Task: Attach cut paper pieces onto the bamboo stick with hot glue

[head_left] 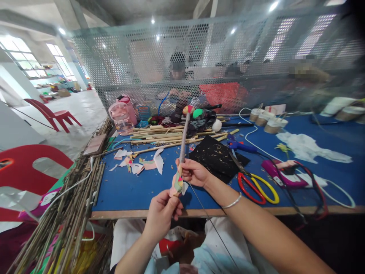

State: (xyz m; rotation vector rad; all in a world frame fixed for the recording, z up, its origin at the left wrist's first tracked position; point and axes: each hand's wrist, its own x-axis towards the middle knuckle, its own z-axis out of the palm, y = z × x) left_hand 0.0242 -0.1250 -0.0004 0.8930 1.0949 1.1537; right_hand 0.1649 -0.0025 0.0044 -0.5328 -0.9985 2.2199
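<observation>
My right hand [195, 173], with a silver bracelet at its wrist, is closed round the lower part of a greyish wrapped stick [184, 139]. The stick points away from me, and a red and yellow rounded piece shows at its far end. Below it, my left hand [165, 208] pinches a pink, green and yellow patterned strip [177, 183], which looks like fabric or paper, against the stick's near end. Similar torn scraps [148, 164] lie on the blue table [119, 194]. A thin dark cord [203, 209] hangs from near the hands.
Scissors with red and yellow handles [258, 188], black cloth [213, 156] and a purple device [281, 173] lie right. Bamboo sticks [159, 135] and a pink bottle [121, 118] stand ahead. A stick bundle [76, 205] runs along the left. A perforated screen [137, 64] closes the back.
</observation>
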